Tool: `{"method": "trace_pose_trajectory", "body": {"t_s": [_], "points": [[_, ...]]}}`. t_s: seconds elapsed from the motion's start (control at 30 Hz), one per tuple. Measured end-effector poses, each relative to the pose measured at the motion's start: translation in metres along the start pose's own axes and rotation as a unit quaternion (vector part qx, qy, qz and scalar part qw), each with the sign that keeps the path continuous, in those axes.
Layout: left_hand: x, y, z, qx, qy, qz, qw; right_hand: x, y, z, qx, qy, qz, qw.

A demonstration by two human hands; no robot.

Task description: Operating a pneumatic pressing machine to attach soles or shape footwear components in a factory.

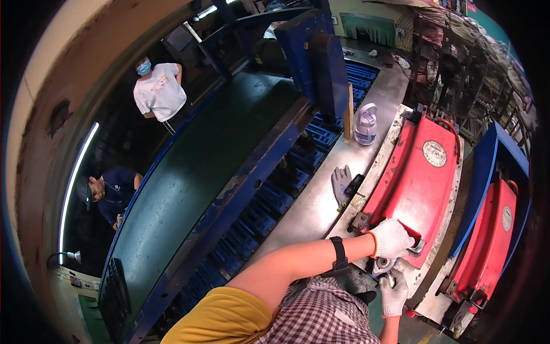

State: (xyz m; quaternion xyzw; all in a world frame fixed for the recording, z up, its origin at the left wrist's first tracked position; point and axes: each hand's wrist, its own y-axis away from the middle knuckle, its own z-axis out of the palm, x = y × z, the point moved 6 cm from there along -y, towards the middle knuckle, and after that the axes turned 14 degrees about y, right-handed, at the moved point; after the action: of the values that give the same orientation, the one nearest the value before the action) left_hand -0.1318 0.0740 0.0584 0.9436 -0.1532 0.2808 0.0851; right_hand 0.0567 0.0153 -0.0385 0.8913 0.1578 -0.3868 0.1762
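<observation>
My left hand [392, 238], in a white knit glove, reaches across to the near end of a red machine cover [415, 172]. Its fingers are bent at a dark slot in the cover, and what they grip there is hidden. Just below, my right hand [394, 293], also gloved in white, is closed around a small shiny metal piece [391, 281]. Between the two hands sits a round metal fitting [382, 264] at the end of the machine. A metal bracket [361, 221] stands on the cover's left corner.
A grey work glove [342, 186] and a clear plastic jug [365, 125] rest on the metal ledge [314, 212]. Left of it runs a dark green conveyor belt [197, 152] in a blue frame. A second red machine [492, 229] stands right. Two people are beyond the conveyor.
</observation>
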Motion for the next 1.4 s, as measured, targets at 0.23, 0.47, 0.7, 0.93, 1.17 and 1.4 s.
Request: {"method": "trace_pose_trajectory", "body": {"t_s": [0.23,0.47,0.7,0.93,1.17,1.4], "points": [[0.022,0.057,-0.065,0.143,0.816,0.025,0.559,-0.009,0.002,-0.005,0.056,0.071,-0.020,0.996],[0.109,0.139,-0.176,-0.001,0.525,0.440,0.728,-0.001,0.002,-0.003,0.053,0.053,-0.014,0.997],[0.049,0.053,-0.039,0.074,0.135,-0.026,0.988,-0.010,0.000,-0.003,0.020,0.026,-0.008,0.999],[0.023,0.030,0.068,0.075,0.154,0.003,0.985,0.008,-0.002,0.005,0.022,0.058,-0.037,0.997],[0.040,0.032,-0.010,0.353,0.092,0.091,0.927,0.017,-0.002,0.009,-0.035,-0.169,0.047,0.984],[0.012,0.013,0.009,0.115,-0.027,-0.021,0.993,0.022,0.009,-0.050,0.023,-0.030,-0.096,0.995]]}}
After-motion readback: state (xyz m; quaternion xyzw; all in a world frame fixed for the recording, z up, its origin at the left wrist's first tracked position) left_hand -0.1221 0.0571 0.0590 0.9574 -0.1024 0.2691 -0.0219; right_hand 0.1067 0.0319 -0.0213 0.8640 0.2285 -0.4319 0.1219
